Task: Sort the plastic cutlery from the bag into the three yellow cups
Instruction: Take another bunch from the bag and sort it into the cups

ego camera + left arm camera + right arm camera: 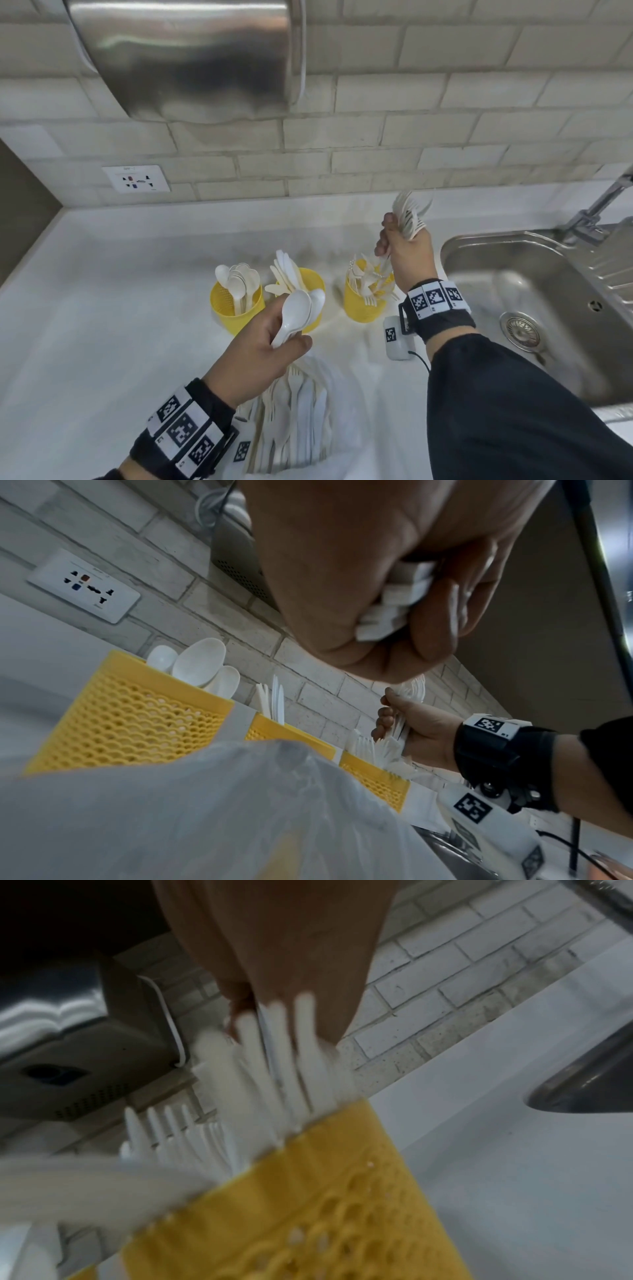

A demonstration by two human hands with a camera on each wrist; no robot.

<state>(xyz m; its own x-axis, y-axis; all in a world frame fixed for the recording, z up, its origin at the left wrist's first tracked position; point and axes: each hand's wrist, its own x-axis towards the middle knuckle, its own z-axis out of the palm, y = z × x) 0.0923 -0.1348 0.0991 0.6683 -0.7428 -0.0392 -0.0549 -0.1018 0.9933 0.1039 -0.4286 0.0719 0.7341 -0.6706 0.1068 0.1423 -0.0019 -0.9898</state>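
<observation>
Three yellow mesh cups stand in a row on the white counter: the left cup [236, 308] holds spoons, the middle cup [313, 279] knives, the right cup [364, 305] forks. My left hand [270, 346] grips a bunch of white spoons [298, 315] in front of the middle cup; their handle ends [394, 601] show inside my fist. My right hand [404, 253] grips a bundle of white forks [411, 216], tines up, over the right cup [308, 1204], with the handles [274, 1069] reaching down into it. The clear plastic bag [301, 411] of remaining cutlery lies near the counter's front edge.
A steel sink [534, 308] with a tap [599, 205] lies to the right. A wall socket [137, 179] is on the tiled wall at the left. A steel hood [191, 58] hangs overhead.
</observation>
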